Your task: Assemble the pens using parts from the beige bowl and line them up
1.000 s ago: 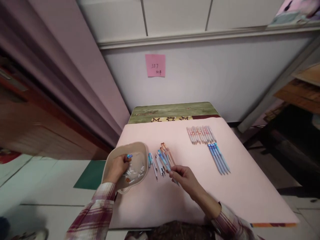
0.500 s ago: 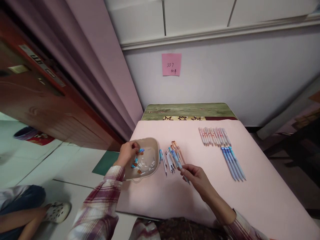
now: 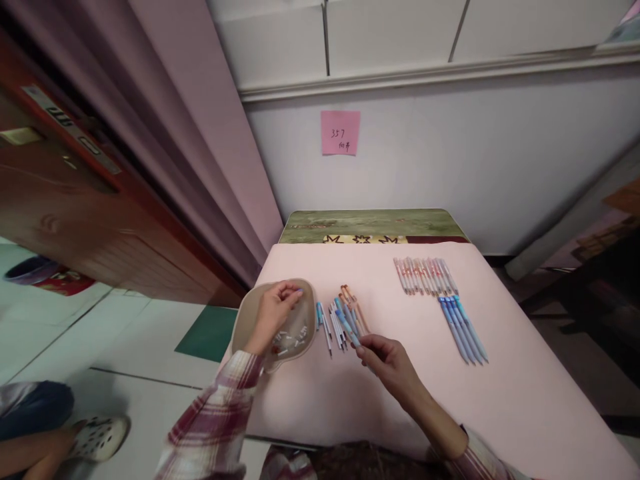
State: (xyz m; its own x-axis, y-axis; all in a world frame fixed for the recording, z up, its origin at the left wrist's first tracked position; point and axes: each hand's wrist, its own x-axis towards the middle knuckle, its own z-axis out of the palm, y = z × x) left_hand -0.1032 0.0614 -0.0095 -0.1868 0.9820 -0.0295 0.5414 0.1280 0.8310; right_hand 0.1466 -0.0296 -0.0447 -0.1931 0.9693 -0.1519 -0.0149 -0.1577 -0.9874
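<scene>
My left hand [image 3: 276,308] is over the beige tray [image 3: 246,319], its fingers pinched on a small blue piece [image 3: 300,291], seen only at the fingertips. Loose white bits [image 3: 295,340] lie in the tray, partly hidden by the hand and wrist. My right hand [image 3: 393,367] grips the lower end of a light blue pen [image 3: 346,325], which slants up and left. Under and beside this pen lie white refills [image 3: 327,330], more blue pen parts [image 3: 319,313] and orange-topped pen barrels [image 3: 357,310].
Toward the right, a row of clear pens with reddish markings [image 3: 425,275] lies side by side. Several blue pens [image 3: 463,331] lie just below it. A pink note [image 3: 340,133] is stuck on the wall. Another person's shoe [image 3: 100,437] shows at lower left.
My left hand has moved right and slightly up across the tray, with a blue piece at its fingertips. My right hand still holds the pen, now shifted slightly left.
</scene>
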